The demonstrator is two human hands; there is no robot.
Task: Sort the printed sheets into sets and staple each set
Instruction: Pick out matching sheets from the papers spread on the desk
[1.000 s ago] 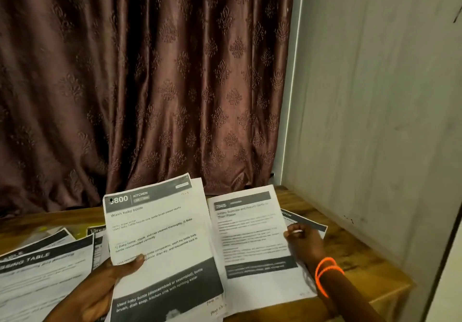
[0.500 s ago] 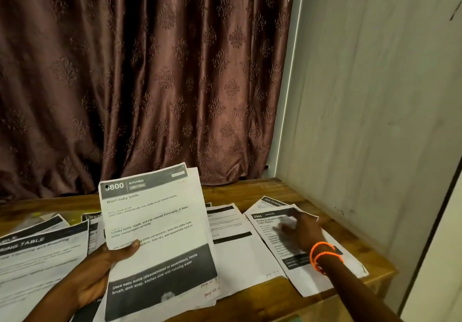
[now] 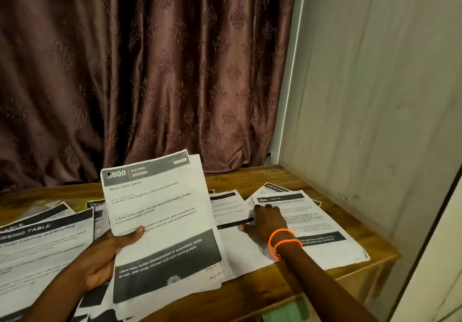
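My left hand [image 3: 107,251] grips a stack of printed sheets [image 3: 162,216] headed "KITCHEN, Wash baby bottle", thumb on the front page, lifted off the wooden table [image 3: 275,294]. My right hand [image 3: 266,221], with orange bands on the wrist, rests fingers down on the papers to the right. Its fingers touch the sheet numbered 2945 [image 3: 315,224] and the sheet beside it [image 3: 230,209]. Under the 2945 sheet lies another sheet headed "MULTI-ROOM" [image 3: 275,188]. No stapler is in view.
More printed sheets [image 3: 42,244], one headed "DRESSING TABLE", cover the table's left side. A brown patterned curtain [image 3: 150,71] hangs behind the table and a pale wall [image 3: 375,96] stands on the right. A green object [image 3: 287,313] shows under the table's front edge.
My right hand laid the sheet it held down at the right of the table, then slid left onto the neighbouring sheet. The left hand kept the kitchen stack.
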